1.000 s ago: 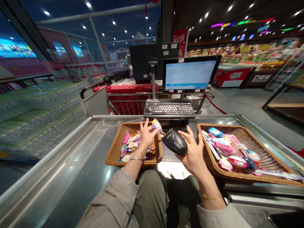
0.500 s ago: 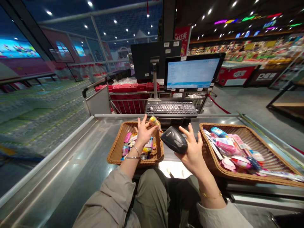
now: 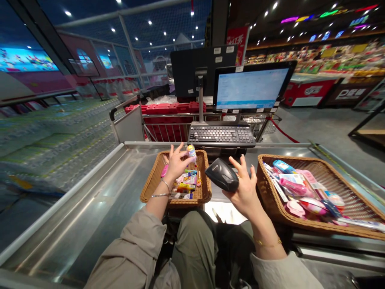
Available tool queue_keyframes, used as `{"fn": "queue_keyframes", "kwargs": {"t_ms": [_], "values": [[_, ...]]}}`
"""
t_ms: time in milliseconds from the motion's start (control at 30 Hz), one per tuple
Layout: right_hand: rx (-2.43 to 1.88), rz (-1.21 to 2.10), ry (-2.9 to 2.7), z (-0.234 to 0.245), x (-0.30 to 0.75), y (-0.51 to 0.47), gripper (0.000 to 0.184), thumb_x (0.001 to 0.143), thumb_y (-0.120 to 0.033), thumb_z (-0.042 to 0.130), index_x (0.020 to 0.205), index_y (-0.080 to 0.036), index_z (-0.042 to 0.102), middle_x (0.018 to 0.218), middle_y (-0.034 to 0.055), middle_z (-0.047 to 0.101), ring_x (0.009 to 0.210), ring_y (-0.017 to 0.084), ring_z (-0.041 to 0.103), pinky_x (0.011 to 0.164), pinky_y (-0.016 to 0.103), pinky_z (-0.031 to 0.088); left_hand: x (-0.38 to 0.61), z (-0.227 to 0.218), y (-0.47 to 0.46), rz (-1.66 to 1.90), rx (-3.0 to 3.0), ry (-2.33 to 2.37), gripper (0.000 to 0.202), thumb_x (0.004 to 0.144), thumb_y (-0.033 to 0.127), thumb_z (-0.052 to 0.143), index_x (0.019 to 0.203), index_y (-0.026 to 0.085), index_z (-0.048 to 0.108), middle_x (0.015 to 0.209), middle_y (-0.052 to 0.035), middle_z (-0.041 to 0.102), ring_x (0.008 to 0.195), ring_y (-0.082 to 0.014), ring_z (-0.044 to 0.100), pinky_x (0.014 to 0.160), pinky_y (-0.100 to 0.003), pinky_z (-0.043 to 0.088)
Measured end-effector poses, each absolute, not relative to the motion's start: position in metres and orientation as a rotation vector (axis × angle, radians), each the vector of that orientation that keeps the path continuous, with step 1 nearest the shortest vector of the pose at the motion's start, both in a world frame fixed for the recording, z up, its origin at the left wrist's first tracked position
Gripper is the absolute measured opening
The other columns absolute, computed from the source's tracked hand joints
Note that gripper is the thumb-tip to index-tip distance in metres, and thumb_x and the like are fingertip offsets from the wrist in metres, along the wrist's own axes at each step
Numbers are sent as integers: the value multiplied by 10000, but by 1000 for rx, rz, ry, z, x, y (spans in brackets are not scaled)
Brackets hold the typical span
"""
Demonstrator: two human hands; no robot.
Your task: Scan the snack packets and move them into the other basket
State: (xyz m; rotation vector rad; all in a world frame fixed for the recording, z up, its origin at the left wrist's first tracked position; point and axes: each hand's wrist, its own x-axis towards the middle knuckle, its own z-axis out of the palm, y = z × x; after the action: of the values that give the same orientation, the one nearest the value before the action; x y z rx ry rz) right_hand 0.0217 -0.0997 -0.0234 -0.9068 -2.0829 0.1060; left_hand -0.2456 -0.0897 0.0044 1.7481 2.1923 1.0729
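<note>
Between the thumb and fingers of my left hand [image 3: 176,163] is a small bottle [image 3: 191,152] with a yellow top and a pale lower part. That hand is above the left wicker basket [image 3: 147,188], where several small colourful packages [image 3: 185,187] lie. My right hand [image 3: 243,185] grips a black barcode scanner [image 3: 221,175], its head pointing left toward the bottle. To the right of this hand stands a second wicker basket [image 3: 357,176], holding pink, blue and white packaged items [image 3: 293,186].
Both baskets rest on a metal counter [image 3: 111,180]. A black keyboard [image 3: 221,134] and a lit monitor [image 3: 252,90] stand at its back edge, beside a second screen [image 3: 192,72] seen from behind. Farther back is a cart [image 3: 168,124] with red crates.
My left hand has moved slightly left and turned the small bottle more upright. My right hand keeps the scanner in nearly the same place. The whole view has shifted a little.
</note>
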Motion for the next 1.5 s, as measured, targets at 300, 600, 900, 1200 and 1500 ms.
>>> {"fn": "queue_keyframes", "kwargs": {"t_ms": [300,600,900,1200,1500], "values": [[-1021,180,-2023,-51,22,-84,203,819,-231,590,1010,-206,654,1500,140,504,1523,373,220,1144,743,167,-275,-27,-90,345,2012,2184,170,813,458,732,890,312,772,1311,0,679,1322,-335,488,1140,-745,-78],[-1067,255,-2007,-67,21,-75,226,803,-247,591,1012,-220,672,1491,119,522,1518,358,245,1165,723,141,-262,-59,-89,-337,2253,2041,198,807,447,713,875,269,768,1125,-72,725,1215,-340,551,1134,-747,-9],[-1078,292,-1985,-78,20,-71,277,798,-245,604,1066,-225,668,1481,121,535,1511,359,264,1168,729,139,-265,-82,-91,-494,2055,1735,212,882,397,632,846,257,787,803,-16,766,858,-224,671,1078,-520,342],[-1059,275,-1992,-83,23,-70,145,792,-231,605,927,-210,653,1488,132,525,1513,368,253,1159,740,140,-267,-112,-74,-569,2318,1683,299,675,192,817,957,289,793,1131,-93,706,1131,-339,580,997,-489,397],[-1060,268,-1983,-87,22,-70,180,788,-226,604,962,-213,647,1473,131,539,1510,367,264,1158,735,148,-264,-128,-76,-563,2421,1584,220,697,318,834,906,271,784,1070,-84,702,1085,-295,570,942,-427,403]]}}
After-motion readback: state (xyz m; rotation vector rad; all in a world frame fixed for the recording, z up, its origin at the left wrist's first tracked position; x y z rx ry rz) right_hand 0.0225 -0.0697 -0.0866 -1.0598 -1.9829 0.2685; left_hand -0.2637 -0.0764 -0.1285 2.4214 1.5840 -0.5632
